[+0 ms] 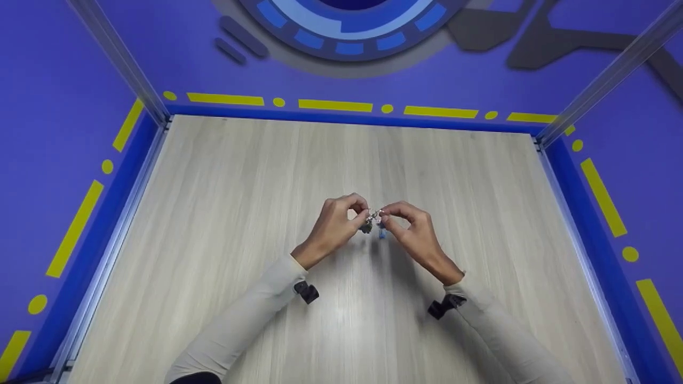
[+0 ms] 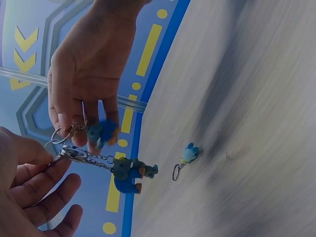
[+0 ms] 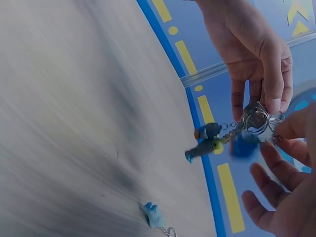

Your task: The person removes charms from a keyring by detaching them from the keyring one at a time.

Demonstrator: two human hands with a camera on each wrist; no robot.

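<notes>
My left hand pinches a bunch of metal key rings between thumb and fingers. From its short chains hang small blue and grey figures, which look like animals. My right hand pinches a thin ring that meets the bunch, and a keychain with a blue-grey figure dangles beside its fingers. The two hands face each other closely above the table. Below them, a light blue figure keychain with its own metal clasp lies on the tabletop. Fingers partly cover where the rings join.
A pale wood-grain table spreads beneath the hands. Blue panels with yellow markings enclose its back and sides, with metal posts at the corners. Black wrist cameras sit on both sleeves.
</notes>
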